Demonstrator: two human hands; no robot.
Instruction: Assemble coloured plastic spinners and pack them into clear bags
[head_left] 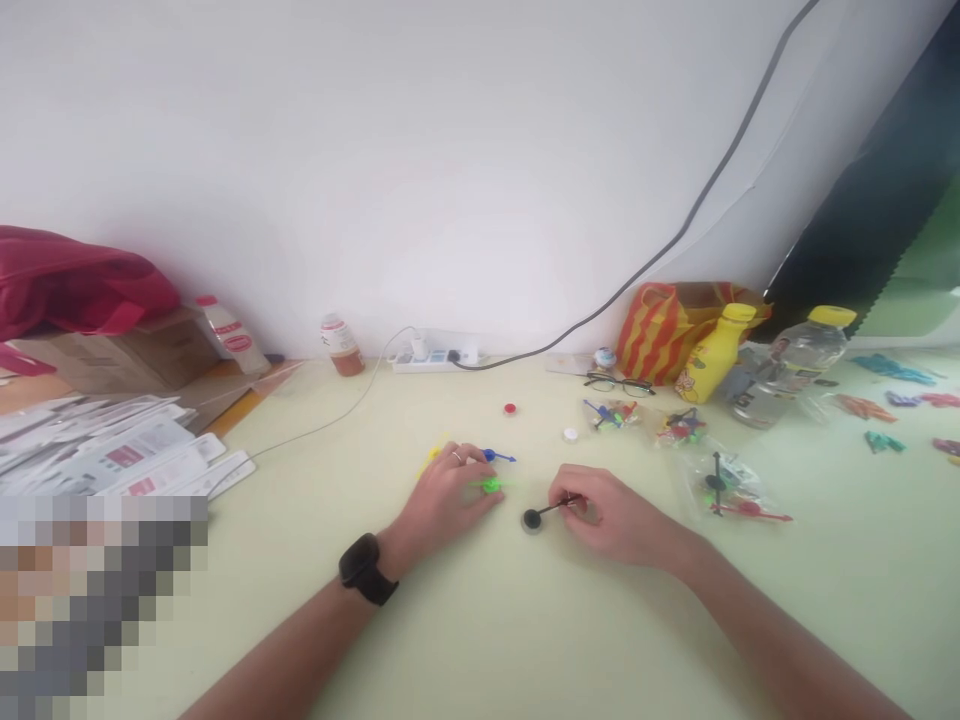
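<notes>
My right hand (600,510) pinches the thin end of a black arrow-shaped piece (551,507), whose round part lies over a small grey disc (531,525) on the table. To its left, my left hand (456,485), with a ring and a black watch, has its fingers at a bright green piece (491,485). A blue arrow piece (501,456) lies just beyond those fingertips, and a yellow piece (433,458) shows partly behind the hand. Farther back are a red round cap (511,409) and a white one (571,435).
Bags of coloured arrow pieces (739,490) lie on the right, near glasses (620,384), a yellow bottle (716,355) and a clear bottle (795,365). A power strip (435,359) sits by the wall. Stacked printed cards (142,450) and a cardboard box (127,360) are left.
</notes>
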